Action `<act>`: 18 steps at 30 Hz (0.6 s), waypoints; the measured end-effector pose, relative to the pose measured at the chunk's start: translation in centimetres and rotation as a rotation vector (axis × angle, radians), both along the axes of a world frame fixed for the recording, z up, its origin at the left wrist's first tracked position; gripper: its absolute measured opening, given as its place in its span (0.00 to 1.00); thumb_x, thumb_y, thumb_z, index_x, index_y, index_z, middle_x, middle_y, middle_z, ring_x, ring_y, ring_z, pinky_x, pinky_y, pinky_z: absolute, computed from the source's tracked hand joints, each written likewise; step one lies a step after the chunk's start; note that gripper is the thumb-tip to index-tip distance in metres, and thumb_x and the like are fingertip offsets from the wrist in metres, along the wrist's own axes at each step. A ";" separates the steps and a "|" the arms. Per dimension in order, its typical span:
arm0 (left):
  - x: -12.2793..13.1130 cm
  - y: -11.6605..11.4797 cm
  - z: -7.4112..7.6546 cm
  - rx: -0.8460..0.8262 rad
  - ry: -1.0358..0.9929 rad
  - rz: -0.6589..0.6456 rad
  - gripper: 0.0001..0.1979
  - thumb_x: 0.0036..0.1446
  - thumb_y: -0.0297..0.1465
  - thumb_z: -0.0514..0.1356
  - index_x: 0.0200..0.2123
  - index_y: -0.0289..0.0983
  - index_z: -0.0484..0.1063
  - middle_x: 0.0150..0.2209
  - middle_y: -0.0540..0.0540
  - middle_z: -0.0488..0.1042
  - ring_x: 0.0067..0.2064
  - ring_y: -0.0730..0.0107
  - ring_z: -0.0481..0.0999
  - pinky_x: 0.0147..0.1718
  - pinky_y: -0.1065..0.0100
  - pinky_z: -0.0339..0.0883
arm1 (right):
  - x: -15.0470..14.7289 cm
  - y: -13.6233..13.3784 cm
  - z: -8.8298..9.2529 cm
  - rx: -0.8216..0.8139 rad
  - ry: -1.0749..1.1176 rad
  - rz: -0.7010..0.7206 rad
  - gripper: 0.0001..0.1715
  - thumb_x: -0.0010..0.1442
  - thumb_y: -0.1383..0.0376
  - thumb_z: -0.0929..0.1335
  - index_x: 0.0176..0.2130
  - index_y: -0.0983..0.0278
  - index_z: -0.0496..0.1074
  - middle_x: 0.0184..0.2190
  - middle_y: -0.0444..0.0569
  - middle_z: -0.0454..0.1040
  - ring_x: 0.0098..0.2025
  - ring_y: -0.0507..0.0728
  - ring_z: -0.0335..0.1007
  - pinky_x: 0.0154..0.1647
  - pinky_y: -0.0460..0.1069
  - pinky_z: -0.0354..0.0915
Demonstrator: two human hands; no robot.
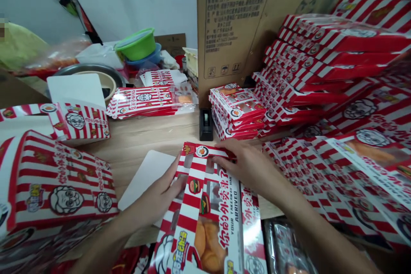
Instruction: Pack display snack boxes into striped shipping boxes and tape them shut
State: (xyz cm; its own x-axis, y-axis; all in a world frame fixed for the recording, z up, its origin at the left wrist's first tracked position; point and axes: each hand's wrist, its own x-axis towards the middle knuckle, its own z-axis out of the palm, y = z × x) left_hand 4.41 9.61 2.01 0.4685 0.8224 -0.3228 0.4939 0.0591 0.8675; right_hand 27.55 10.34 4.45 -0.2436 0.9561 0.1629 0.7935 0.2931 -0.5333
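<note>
Currently, the fingers of my left hand (164,193) and right hand (244,163) are clamped on the sides of the striped box (195,205), before me over the table (144,132). Just beyond, the tape dispenser (206,129) stands near a large carton (237,21); stacked boxes (298,72) crowd the right.

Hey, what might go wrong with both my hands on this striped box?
Your right forearm looks close to the box stack at right and might knock it. The tape dispenser stands beyond the striped box; a forward push could shift it. The white card by your left hand could get dragged.
</note>
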 end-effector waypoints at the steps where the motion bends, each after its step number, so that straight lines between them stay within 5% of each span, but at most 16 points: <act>1: 0.0 0.3 0.0 0.037 0.009 -0.011 0.30 0.59 0.43 0.46 0.62 0.46 0.39 0.64 0.53 0.43 0.63 0.61 0.44 0.59 0.55 0.46 | -0.3 0.5 0.2 0.005 -0.046 0.072 0.09 0.58 0.63 0.65 0.41 0.60 0.69 0.35 0.47 0.73 0.37 0.57 0.69 0.38 0.51 0.65; 5: 0.2 1.4 0.4 0.292 0.060 -0.105 0.29 0.60 0.34 0.46 0.62 0.44 0.39 0.65 0.52 0.35 0.64 0.65 0.39 0.61 0.57 0.40 | -1.2 1.8 0.5 0.101 -0.302 0.290 0.11 0.60 0.68 0.62 0.43 0.62 0.69 0.35 0.49 0.72 0.35 0.56 0.68 0.33 0.49 0.63; 10: 0.4 1.7 0.9 0.482 0.260 -0.281 0.26 0.60 0.31 0.43 0.62 0.41 0.41 0.65 0.49 0.39 0.64 0.66 0.41 0.61 0.56 0.40 | -1.8 1.3 0.8 0.148 -0.494 0.364 0.11 0.59 0.73 0.61 0.42 0.68 0.68 0.35 0.53 0.71 0.31 0.56 0.67 0.29 0.49 0.62; 14: 0.1 1.7 1.2 0.499 0.324 -0.336 0.27 0.60 0.32 0.42 0.62 0.37 0.41 0.65 0.48 0.39 0.64 0.66 0.39 0.62 0.56 0.36 | -2.2 1.2 1.0 0.111 -0.418 0.360 0.10 0.58 0.73 0.61 0.39 0.67 0.68 0.37 0.53 0.72 0.32 0.57 0.69 0.30 0.49 0.63; 18: 0.4 1.4 0.3 0.333 0.061 -0.204 0.26 0.61 0.34 0.42 0.62 0.42 0.43 0.65 0.53 0.37 0.64 0.65 0.38 0.62 0.57 0.37 | -1.1 1.3 0.3 0.029 -0.143 0.273 0.12 0.61 0.68 0.60 0.43 0.62 0.69 0.37 0.49 0.73 0.36 0.57 0.70 0.36 0.51 0.66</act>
